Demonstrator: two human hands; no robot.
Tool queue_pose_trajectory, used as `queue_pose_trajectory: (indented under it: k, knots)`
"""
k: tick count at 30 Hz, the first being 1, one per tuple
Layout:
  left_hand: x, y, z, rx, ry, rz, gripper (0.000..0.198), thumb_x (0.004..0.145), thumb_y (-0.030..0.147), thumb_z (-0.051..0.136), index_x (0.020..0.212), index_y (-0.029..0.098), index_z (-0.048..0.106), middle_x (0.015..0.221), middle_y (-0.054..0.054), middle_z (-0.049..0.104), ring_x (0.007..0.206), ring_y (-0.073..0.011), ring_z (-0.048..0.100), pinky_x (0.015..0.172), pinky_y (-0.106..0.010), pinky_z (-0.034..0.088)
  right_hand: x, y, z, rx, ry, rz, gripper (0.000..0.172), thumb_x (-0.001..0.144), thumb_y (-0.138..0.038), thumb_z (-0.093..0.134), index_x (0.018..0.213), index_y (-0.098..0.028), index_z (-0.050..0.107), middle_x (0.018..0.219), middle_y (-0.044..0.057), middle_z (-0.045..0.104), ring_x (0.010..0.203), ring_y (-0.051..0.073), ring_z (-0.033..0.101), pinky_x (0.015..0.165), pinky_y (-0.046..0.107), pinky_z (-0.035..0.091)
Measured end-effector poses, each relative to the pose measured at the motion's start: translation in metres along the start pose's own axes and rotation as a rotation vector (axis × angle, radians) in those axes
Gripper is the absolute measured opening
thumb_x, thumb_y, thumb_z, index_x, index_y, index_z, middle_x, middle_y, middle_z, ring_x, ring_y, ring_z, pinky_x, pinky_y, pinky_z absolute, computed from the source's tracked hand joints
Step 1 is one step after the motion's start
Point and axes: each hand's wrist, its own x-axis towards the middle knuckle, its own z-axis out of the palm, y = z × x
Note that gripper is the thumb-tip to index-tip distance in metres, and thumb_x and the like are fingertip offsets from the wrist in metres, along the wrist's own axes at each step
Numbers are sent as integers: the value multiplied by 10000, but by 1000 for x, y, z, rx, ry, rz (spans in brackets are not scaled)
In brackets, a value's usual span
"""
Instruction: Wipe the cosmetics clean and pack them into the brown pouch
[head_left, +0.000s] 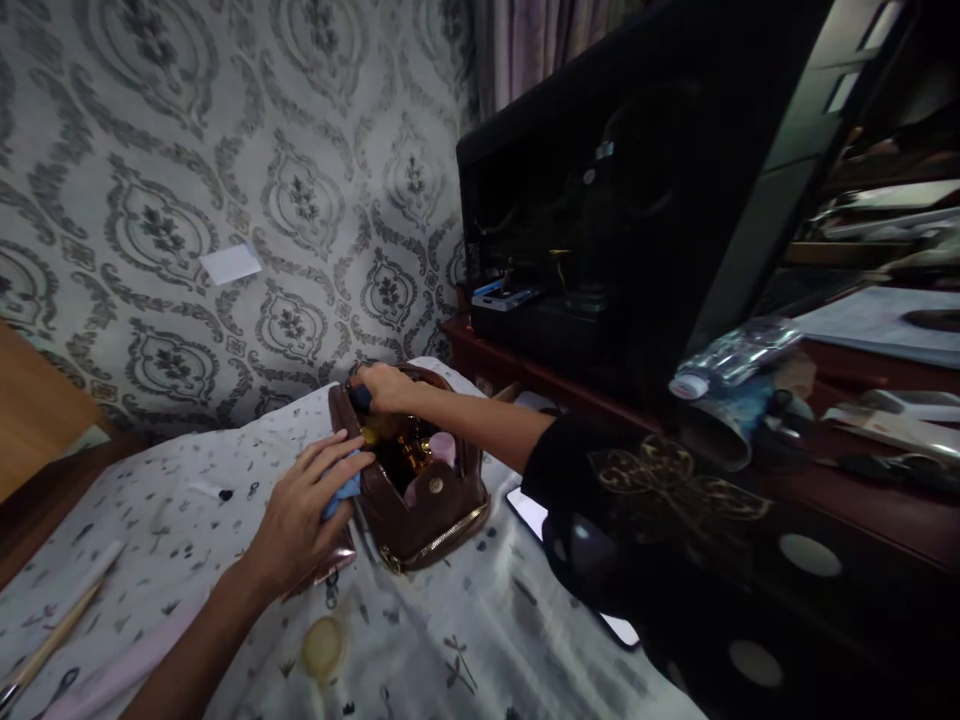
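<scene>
A brown leather handbag (420, 520) stands unzipped on the bed, with a pink-lidded container (442, 447) and shiny golden items inside. My right hand (386, 388) reaches across it to the far left rim, fingers curled down at a dark blue thing (361, 396) that I cannot make out. Left of the bag, my left hand (304, 505) is closed around a small light-blue piece (343, 490), perhaps cloth; its fingertips touch the bag's side. A shiny pink packet (337, 562) lies under that hand, partly hidden.
On the patterned sheet (420, 650) lie a yellowish round item (324, 648), a brush (64, 630) and a phone (621, 630) partly under my right sleeve. A large black computer case (600, 230) stands beyond, with a plastic bottle (739, 355) at right.
</scene>
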Motion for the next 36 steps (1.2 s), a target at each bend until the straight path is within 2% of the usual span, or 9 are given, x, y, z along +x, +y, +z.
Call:
queue_pose_trajectory:
  k: [3,5,9,12,14,16,20,28,36]
  knots:
    - [-1,0,2,-6,10,-5,485,895,128,436,1337,256,589,1361,-83,615,1342,-281,476,1090,-481,450,5,-2,4,-357,-176,1,294,603,46,742,858,-99,713,1037,139,739,1039,307,698,881,342,527]
    - [-3,0,3,-10,13,-13,485,894,130,437,1340,257,584,1366,-83,610,1344,-284,471,1085,-486,448,6,-6,4,-538,-256,-24,397,634,17,750,1001,-132,724,1161,177,703,1083,335,681,914,402,532]
    - [-4,-1,5,-15,14,-24,477,898,138,443,1338,258,581,1367,-86,609,1342,-290,471,1075,-495,446,4,-12,3,-783,-342,-95,423,753,-63,715,1165,-154,688,1276,197,640,1186,342,624,964,438,513]
    - [-4,0,5,-16,11,-27,477,898,140,447,1343,260,572,1373,-85,604,1343,-289,471,1075,-493,441,2,-14,2,-891,-367,-149,476,774,-93,722,1242,-127,644,1331,211,603,1229,335,591,992,429,495]
    - [-4,0,4,-18,11,-25,473,898,142,451,1341,262,568,1374,-82,603,1344,-288,470,1073,-486,440,3,-13,2,-931,-375,-173,504,783,-145,741,1272,-120,623,1342,212,599,1228,330,592,992,423,496]
    - [-4,0,4,-20,8,-13,458,896,144,460,1326,256,572,1379,-80,600,1347,-285,467,1075,-475,438,6,-12,3,-955,-381,-180,460,822,-176,715,1271,-126,626,1325,200,620,1213,318,607,978,416,506]
    - [-4,-1,2,-18,-4,1,423,900,139,456,1296,232,573,1387,-90,589,1351,-274,461,1085,-453,429,13,-12,6,-986,-392,-168,374,866,-135,648,1240,-147,652,1254,176,676,1158,292,650,927,393,530]
    - [-6,3,1,33,-38,-19,439,921,166,436,1345,232,524,1432,-105,546,1378,-284,438,1088,-474,420,7,-12,8,-1034,-412,-238,338,849,-167,686,1181,-107,668,1227,190,687,1144,287,658,935,391,535]
    - [-5,1,-2,95,-75,30,485,920,147,444,1396,237,465,1474,-82,516,1417,-260,392,1123,-443,409,8,-13,2,-1023,-424,-246,404,833,-165,679,1235,-138,647,1259,166,680,1135,283,669,906,378,562]
